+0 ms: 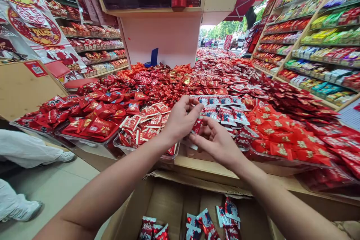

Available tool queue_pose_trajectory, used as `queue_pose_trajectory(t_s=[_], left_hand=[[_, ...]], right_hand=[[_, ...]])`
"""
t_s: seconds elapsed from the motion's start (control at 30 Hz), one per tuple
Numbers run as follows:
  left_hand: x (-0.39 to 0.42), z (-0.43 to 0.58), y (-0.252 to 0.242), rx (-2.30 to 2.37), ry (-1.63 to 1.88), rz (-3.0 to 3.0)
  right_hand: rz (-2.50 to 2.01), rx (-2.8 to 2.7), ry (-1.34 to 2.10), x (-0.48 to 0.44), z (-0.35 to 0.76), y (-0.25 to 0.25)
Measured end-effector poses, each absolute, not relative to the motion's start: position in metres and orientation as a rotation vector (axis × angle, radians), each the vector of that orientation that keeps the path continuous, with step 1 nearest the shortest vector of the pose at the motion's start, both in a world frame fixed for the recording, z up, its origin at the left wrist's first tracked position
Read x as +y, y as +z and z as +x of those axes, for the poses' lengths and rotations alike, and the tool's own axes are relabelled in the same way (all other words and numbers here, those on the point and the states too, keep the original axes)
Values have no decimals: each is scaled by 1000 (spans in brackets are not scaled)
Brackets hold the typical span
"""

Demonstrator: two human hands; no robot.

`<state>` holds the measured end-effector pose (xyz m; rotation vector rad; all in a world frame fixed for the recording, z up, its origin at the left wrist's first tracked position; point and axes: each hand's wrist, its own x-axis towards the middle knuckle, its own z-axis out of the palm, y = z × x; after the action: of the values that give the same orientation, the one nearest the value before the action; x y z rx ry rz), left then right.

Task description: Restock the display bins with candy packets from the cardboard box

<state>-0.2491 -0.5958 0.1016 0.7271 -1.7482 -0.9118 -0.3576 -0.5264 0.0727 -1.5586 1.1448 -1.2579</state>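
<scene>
My left hand point(182, 119) is over the front edge of the display, its fingers curled in and its thumb pointing right; whatever it grips is hidden. Close by on the right, my right hand point(218, 140) has thumb and fingers bent around a small red candy packet point(197, 125), which shows between both hands. Just behind them, red and white candy packets point(226, 115) with dark figures lie in neat rows. Below my forearms an open cardboard box point(165, 198) holds several similar loose packets point(206, 223).
Clear plastic bins point(118, 140) of red-wrapped sweets line the front edge. Bright red packets point(284, 138) are heaped at right. Stocked shelves point(309, 41) rise on both sides. A white partition point(160, 39) stands behind. Another person's legs point(25, 150) show at left.
</scene>
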Motion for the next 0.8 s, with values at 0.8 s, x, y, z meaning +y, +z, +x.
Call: queue_pose_trajectory(t_s=[0.8], left_hand=[[-572, -257, 68, -2435, -401, 546]], right_hand=[[-1722, 1574, -1568, -435, -431, 39]])
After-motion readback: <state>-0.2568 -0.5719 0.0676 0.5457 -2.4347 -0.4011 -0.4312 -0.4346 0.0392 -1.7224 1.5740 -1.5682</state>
